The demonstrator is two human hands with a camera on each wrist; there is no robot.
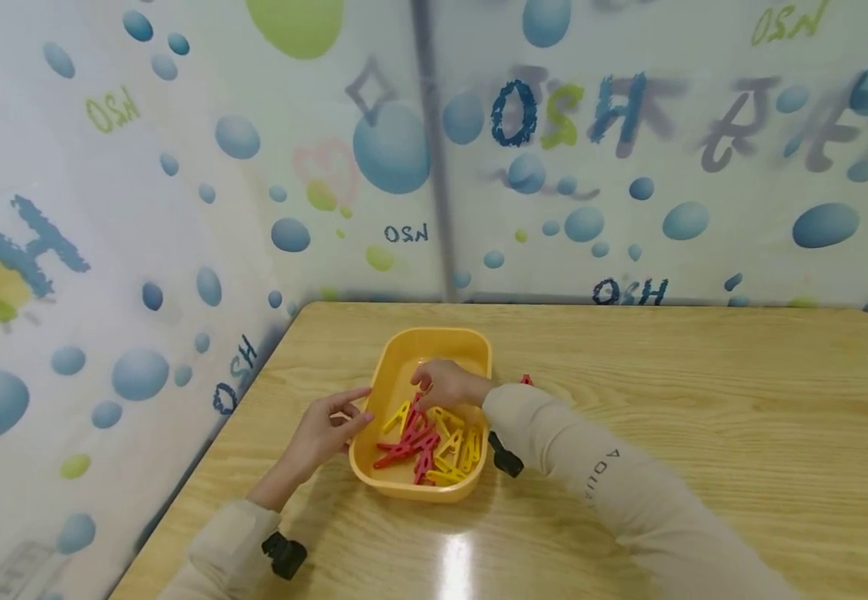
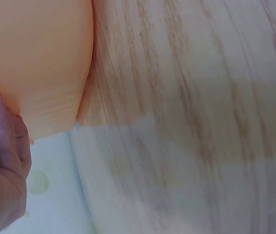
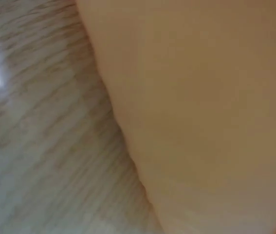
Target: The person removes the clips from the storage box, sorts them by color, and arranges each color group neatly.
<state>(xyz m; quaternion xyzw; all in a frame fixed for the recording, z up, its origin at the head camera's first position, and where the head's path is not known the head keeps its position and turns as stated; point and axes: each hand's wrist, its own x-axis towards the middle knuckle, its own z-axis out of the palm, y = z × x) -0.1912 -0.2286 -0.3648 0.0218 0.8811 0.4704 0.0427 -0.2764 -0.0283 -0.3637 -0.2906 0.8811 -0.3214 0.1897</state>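
Far left: patterned wall (image 1: 133, 375), then the left hand (image 1: 326, 429) against the tray's left side. Its fingers are apart, tips at the rim and outer wall; the left wrist view shows them on smooth plastic.

Tray (image 1: 414, 492): on the table (image 1: 704, 400), left of its middle. Yellow-orange, oblong, rounded corners, flared walls. Probably light and a bit flexible, likely to skid if bumped; best held by the rim.

In the tray, left to middle: red clips (image 1: 417, 439), tangled in a heap toward the near end, one yellow clip (image 1: 398, 417) left of them. Right of the heap: more yellow clips (image 1: 454, 442). All slim, A-shaped, glossy, likely plastic. Should be light and stiff, somewhat slick, apt to snag on neighbours. Best taken singly, pinched across the legs.

Right hand (image 1: 449, 383): over the tray, fingers bent down at the top of an upright red clip (image 1: 417, 402). Cannot tell whether they pinch it; right wrist view shows only blurred plastic and table.

Farther right, beyond the sleeve (image 1: 599, 467): a loose red clip (image 1: 527, 380) on the table, mostly hidden.
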